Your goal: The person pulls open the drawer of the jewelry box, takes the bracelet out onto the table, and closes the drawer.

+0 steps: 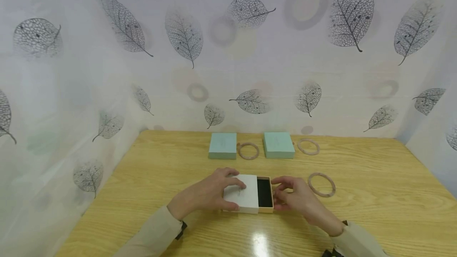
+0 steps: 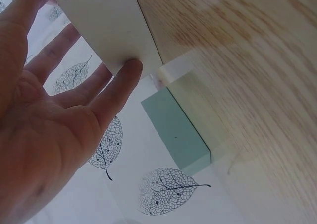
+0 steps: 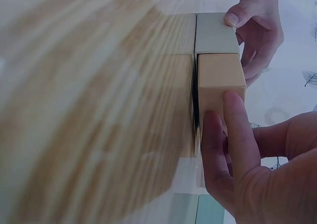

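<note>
A white drawer box [image 1: 244,193] lies on the table in front of me, its tan tray [image 1: 265,210] with a black lining partly out on the right. My left hand [image 1: 210,193] holds the white sleeve, the thumb at the near edge and a finger lying over the top. At the tray's outer end is my right hand [image 1: 298,198]; in the right wrist view its fingertips [image 3: 233,102] touch the tan end face. A pinkish-brown bangle [image 1: 310,185] lies just beyond the right hand. The visible part of the tray holds nothing but the lining.
Two mint-green boxes [image 1: 223,146] stand along the back of the wood-grain table [image 1: 171,154], the other green box [image 1: 279,144] further right. Beside them lie a bangle [image 1: 248,158] and another bangle [image 1: 308,153]. A leaf-patterned curtain [image 1: 228,70] hangs behind.
</note>
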Tool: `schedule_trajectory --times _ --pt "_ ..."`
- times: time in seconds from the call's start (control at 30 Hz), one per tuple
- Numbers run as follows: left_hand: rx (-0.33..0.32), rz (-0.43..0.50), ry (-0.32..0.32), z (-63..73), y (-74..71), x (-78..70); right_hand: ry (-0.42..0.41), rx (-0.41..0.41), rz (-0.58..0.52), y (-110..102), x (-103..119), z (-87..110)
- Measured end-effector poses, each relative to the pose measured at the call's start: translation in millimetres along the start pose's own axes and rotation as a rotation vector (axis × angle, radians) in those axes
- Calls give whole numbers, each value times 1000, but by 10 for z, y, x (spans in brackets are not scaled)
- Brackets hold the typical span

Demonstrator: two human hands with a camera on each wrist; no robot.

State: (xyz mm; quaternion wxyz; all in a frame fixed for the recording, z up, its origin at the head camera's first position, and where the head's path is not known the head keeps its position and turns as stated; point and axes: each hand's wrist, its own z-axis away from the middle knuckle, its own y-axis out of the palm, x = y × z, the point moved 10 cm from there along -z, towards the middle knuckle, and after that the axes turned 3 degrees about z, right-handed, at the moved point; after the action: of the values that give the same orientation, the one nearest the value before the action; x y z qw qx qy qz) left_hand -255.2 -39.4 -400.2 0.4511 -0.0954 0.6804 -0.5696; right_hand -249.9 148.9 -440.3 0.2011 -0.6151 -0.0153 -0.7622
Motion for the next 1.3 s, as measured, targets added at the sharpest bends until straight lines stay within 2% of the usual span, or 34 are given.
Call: schedule_trajectory --times 0.53,0.8,1.3 --pt "3 0 -9 6 8 8 -7 22 6 65 28 -19" --pt "21 -3 -38 1 13 20 -10 48 22 100 56 -39" --pt "5 -11 -6 -1 -2 -4 -6 51 33 139 69 -81"
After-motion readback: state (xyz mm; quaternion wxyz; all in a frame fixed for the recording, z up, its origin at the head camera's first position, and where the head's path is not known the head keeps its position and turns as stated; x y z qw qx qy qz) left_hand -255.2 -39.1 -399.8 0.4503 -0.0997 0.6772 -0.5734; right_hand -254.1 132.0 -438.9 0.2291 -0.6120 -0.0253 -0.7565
